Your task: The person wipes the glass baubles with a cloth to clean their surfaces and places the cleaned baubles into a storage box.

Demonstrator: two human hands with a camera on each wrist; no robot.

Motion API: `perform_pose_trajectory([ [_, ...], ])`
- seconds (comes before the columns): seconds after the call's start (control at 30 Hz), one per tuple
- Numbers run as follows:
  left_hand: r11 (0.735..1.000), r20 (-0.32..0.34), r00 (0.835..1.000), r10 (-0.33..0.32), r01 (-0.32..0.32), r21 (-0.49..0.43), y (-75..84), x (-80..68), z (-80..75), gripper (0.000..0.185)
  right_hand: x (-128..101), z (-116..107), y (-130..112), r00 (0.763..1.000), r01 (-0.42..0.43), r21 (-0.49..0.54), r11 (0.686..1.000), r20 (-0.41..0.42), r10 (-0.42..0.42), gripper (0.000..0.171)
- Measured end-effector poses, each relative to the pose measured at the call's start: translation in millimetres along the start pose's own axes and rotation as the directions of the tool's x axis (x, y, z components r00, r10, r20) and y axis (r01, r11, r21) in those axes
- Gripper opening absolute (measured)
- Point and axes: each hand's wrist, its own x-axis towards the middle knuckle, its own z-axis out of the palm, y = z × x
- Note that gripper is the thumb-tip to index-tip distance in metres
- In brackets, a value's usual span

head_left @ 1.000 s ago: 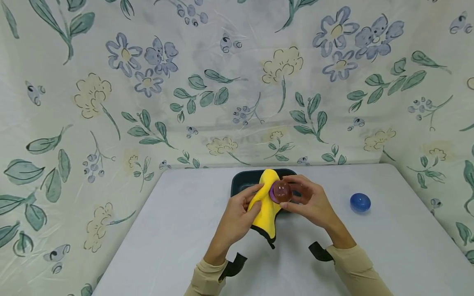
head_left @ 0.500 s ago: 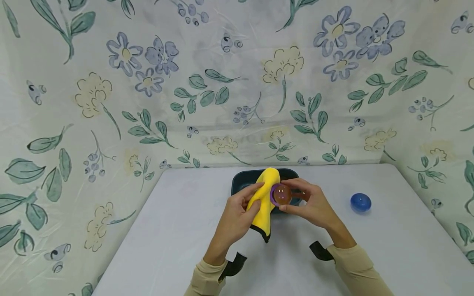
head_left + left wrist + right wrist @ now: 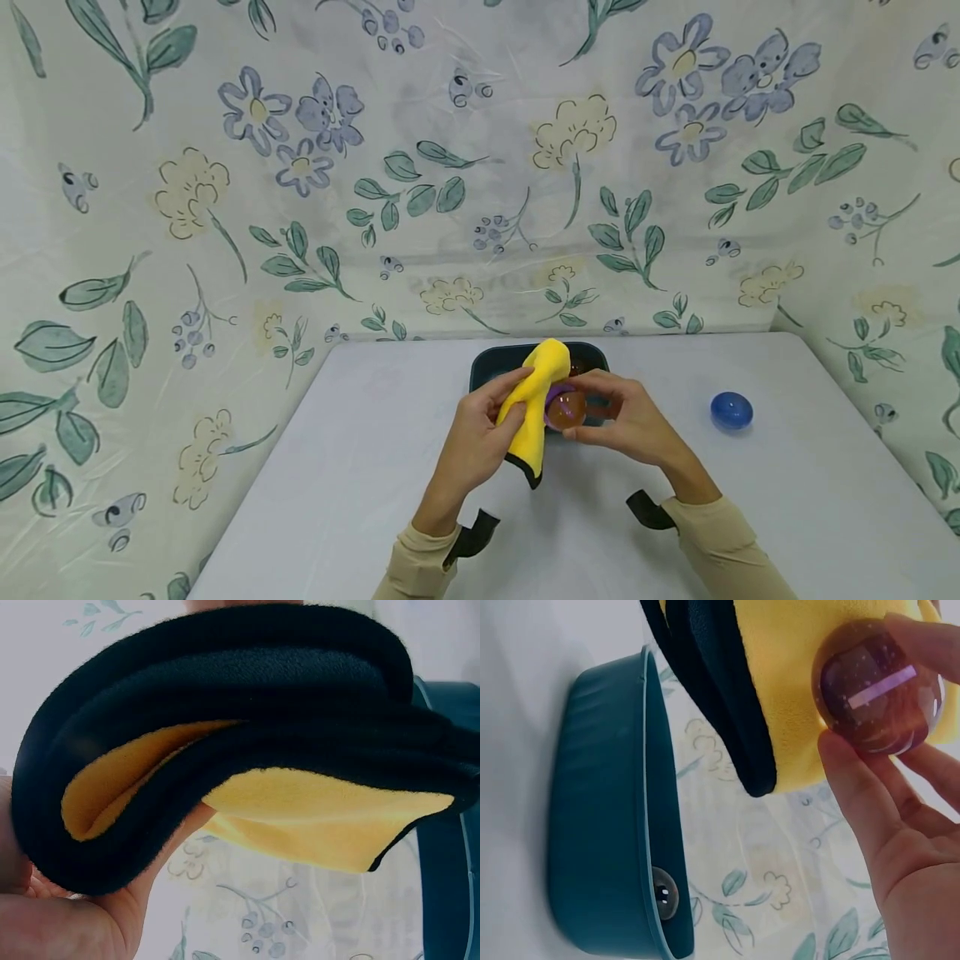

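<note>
A: Behind everything, item one: floral cloth [image 3: 225, 208], covering wall and sides; its edges are cut off by the frame. Item two: table [image 3: 360, 467], near edge out of view.

B: On the table, item three: tub [image 3: 487, 364], dark teal, mostly hidden behind the hands. The right wrist view shows a dark ball [image 3: 662, 890] inside, partly hidden by the rim.

A: Item four: cloth [image 3: 534, 400], yellow with a black backing, gripped folded in the left hand [image 3: 472, 437], fingers curled round it. The left wrist view shows little besides the cloth.

B: Item five: amber ball [image 3: 566, 408], translucent, pinched in the right hand [image 3: 633, 421] above the tub's front, touching the cloth. A purple rim behind it is hard to make out.

A: Item six: blue ball [image 3: 731, 411], alone on the table, well apart to the right.
</note>
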Motion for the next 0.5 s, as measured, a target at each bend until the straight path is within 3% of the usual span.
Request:
perform_pose_trajectory([
  [0.5, 1.000, 0.034, 0.999, -0.003, 0.003, -0.003, -3.4, 1.7, -5.9, 0.043, -0.5, 2.6, -2.5, 0.996, 0.042, 0.094, 0.995, 0.078, -0.049, 0.057],
])
